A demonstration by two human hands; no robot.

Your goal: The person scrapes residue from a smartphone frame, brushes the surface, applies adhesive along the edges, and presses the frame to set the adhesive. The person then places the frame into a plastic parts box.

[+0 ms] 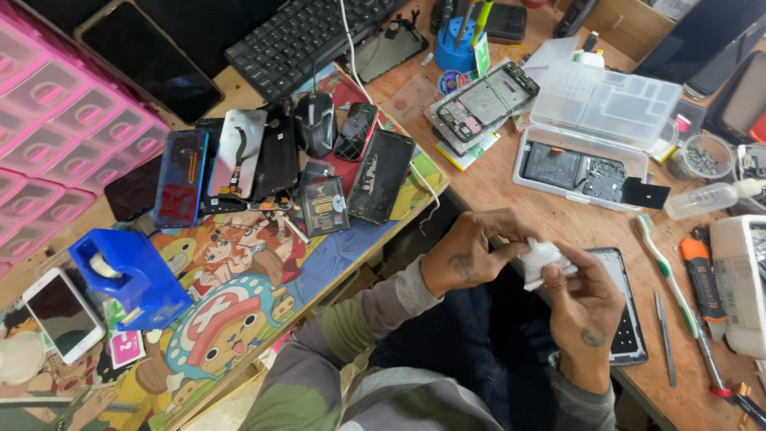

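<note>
My left hand (467, 251) and my right hand (586, 299) meet over the front edge of the wooden workbench (558, 219). Both pinch a small crumpled white wad (541, 259), like tissue or cloth, held between the fingertips. Just beyond my right hand lies a black phone (630, 319) flat on the bench, partly hidden by that hand. My sleeves are grey and olive.
A white toothbrush (662, 259), metal pick (665, 335) and orange-handled tool (700, 279) lie right of the phone. An open clear parts box (586, 172) sits behind. Left, a cartoon mat (239, 295) carries several phone parts, a mouse (315, 120), a blue tape dispenser (132, 279).
</note>
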